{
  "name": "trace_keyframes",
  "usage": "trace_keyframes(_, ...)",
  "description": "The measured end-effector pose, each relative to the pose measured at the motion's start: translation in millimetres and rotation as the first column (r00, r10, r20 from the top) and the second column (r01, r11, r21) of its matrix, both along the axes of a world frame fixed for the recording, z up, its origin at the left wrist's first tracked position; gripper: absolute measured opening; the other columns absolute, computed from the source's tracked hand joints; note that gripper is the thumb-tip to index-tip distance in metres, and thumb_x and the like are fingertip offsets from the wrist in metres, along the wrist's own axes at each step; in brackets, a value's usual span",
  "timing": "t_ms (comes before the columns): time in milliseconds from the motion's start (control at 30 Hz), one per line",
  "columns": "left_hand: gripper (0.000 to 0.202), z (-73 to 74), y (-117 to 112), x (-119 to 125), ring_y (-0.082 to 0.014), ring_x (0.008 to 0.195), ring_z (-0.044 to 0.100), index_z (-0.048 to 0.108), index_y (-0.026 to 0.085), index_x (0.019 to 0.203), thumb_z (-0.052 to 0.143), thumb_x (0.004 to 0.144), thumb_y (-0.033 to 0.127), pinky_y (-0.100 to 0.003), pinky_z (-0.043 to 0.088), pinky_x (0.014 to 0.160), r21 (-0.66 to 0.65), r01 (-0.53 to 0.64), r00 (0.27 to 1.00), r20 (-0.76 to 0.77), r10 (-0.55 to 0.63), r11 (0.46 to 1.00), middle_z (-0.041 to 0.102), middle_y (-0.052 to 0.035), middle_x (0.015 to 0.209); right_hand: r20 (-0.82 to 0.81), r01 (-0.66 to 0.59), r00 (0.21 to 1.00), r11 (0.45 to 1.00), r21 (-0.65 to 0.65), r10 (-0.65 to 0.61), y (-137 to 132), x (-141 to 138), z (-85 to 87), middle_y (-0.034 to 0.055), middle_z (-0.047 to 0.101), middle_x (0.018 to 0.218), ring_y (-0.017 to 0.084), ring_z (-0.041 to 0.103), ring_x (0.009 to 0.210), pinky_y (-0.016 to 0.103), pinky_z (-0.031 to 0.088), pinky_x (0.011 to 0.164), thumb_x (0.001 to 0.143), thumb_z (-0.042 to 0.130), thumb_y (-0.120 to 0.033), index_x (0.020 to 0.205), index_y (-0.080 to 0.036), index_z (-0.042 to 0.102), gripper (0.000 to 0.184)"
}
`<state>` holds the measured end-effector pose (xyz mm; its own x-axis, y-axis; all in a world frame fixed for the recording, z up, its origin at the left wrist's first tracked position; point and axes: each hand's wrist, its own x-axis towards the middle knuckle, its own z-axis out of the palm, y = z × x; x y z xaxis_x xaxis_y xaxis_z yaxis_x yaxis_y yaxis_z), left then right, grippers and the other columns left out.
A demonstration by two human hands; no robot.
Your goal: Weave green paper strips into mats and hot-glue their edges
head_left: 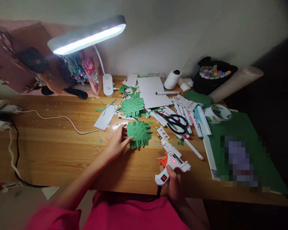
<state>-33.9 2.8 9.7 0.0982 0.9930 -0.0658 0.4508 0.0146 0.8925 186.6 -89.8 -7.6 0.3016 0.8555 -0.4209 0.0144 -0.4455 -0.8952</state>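
My left hand (117,142) rests on the wooden desk (62,150) with its fingers stretched out, the tips touching the left edge of a green woven paper mat (139,133). My right hand (173,182) is wrapped round the grip of a white and orange hot glue gun (172,158), its red light on and its nozzle pointing up-left toward the mat. A second green woven mat (132,106) lies farther back.
A lit desk lamp (86,36) hangs over the back left. Black scissors (175,123), several markers (194,123), white paper (151,92), a tape roll (217,114), a green sheet (244,140) and a marker case (213,74) crowd the right. A white cable (62,119) crosses the left.
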Motion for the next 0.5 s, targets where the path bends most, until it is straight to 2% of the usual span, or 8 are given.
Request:
trace_keyframes(33, 0.057, 2.1, -3, -2, -0.0267, 0.114, 0.049, 0.039, 0.019, 0.126, 0.066, 0.077, 0.032, -0.046, 0.043, 0.096, 0.088, 0.015, 0.996, -0.092, -0.007, 0.996, 0.049, -0.0133, 0.122, 0.006, 0.007, 1.000, 1.000, -0.017, -0.007, 0, -2, 2.0, -0.0008, 0.055, 0.052, 0.021, 0.056, 0.061, 0.032, 0.044, 0.062, 0.070, 0.054, -0.047, 0.058, -0.021, 0.055, 0.028)
trace_keyframes(100, 0.065, 5.0, -8, -4, -0.0288, 0.118, 0.044, 0.038, 0.018, 0.127, 0.072, 0.073, 0.033, -0.048, 0.037, 0.100, 0.227, 0.145, 0.955, -0.285, -0.077, 0.963, 0.044, -0.0147, 0.126, 0.020, 0.016, 1.000, 0.999, -0.047, -0.015, 1, -5, 6.7, -0.0011, 0.055, 0.051, 0.021, 0.054, 0.059, 0.032, 0.044, 0.060, 0.066, 0.058, -0.048, 0.055, -0.021, 0.053, 0.029)
trace_keyframes(167, 0.061, 4.8, -11, -1, -0.0275, 0.115, 0.046, 0.040, 0.017, 0.124, 0.071, 0.074, 0.033, -0.045, 0.040, 0.098, 0.242, 0.319, 0.897, -0.389, -0.210, 0.917, 0.046, -0.0146, 0.123, 0.033, -0.009, 0.999, 0.998, -0.060, 0.011, 1, -8, 11.7, -0.0011, 0.055, 0.050, 0.020, 0.053, 0.057, 0.031, 0.043, 0.058, 0.065, 0.059, -0.049, 0.053, -0.022, 0.052, 0.031)
trace_keyframes(233, 0.050, 2.7, -11, 4, -0.0253, 0.109, 0.049, 0.044, 0.016, 0.120, 0.066, 0.078, 0.032, -0.042, 0.044, 0.092, 0.210, 0.415, 0.858, -0.413, -0.304, 0.885, 0.049, -0.0134, 0.118, 0.038, -0.060, 0.997, 0.997, -0.052, 0.062, 2, -12, 16.1, -0.0015, 0.052, 0.048, 0.019, 0.051, 0.054, 0.030, 0.042, 0.057, 0.065, 0.058, -0.050, 0.051, -0.022, 0.050, 0.032)
trace_keyframes(400, 0.013, 2.2, 4, 8, -0.0195, 0.088, 0.055, 0.056, 0.018, 0.096, 0.055, 0.086, 0.027, -0.034, 0.046, 0.078, 0.157, 0.383, 0.877, -0.371, -0.305, 0.911, 0.059, -0.0073, 0.097, 0.008, -0.159, 0.987, 0.987, 0.011, 0.159, 3, -21, 18.6, -0.0020, 0.053, 0.055, 0.018, 0.051, 0.058, 0.028, 0.041, 0.061, 0.067, 0.056, -0.049, 0.060, -0.021, 0.055, 0.029)
trace_keyframes(500, 0.012, 3.5, 16, 4, -0.0162, 0.074, 0.055, 0.058, 0.017, 0.084, 0.051, 0.088, 0.027, -0.030, 0.044, 0.068, 0.146, 0.356, 0.895, -0.339, -0.291, 0.923, 0.061, -0.0038, 0.082, 0.016, -0.195, 0.981, 0.981, 0.010, 0.194, 4, -25, 14.6, -0.0018, 0.053, 0.056, 0.017, 0.050, 0.056, 0.028, 0.040, 0.059, 0.069, 0.056, -0.048, 0.064, -0.019, 0.058, 0.029)
